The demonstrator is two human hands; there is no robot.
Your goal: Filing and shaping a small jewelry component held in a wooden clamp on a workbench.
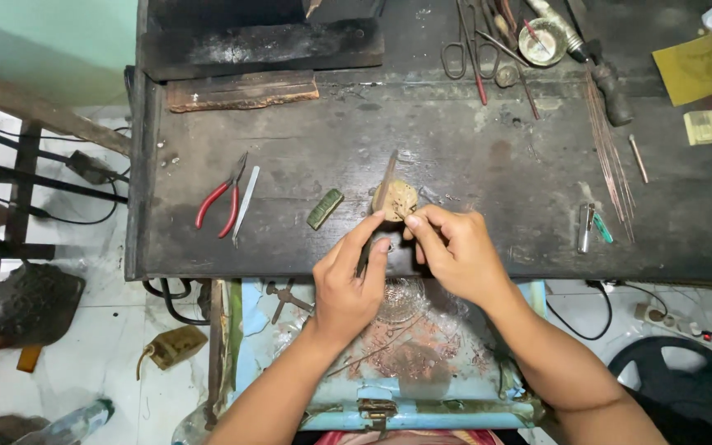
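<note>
The left hand [348, 280] is closed around a thin tool [382, 194], a file maybe, though it is hard to tell from here; the tool slants up across a small round tan piece [400, 198]. The right hand [455, 251] pinches the edge of that round piece with its fingertips. The piece sits on the dark work table [471, 165], close to the front edge and about in the middle. Just to the left of the hands lies a little green block [325, 208]. Farther left are red pliers [221, 202] with a thin metal blade [246, 202] beside them. To the right lie a small shiny tool and a green thing [593, 227], and a bunch of long thin wires [611, 156] runs down past them. At the back of the table are scissors [467, 49], a small round dish [541, 41] and a yellow paper [696, 67]. Under the wrists, below the table edge, hangs a blue tray [422, 408] with bits inside. The table between the pliers and the wires is mostly bare, so there is room on both sides of the hands
</note>
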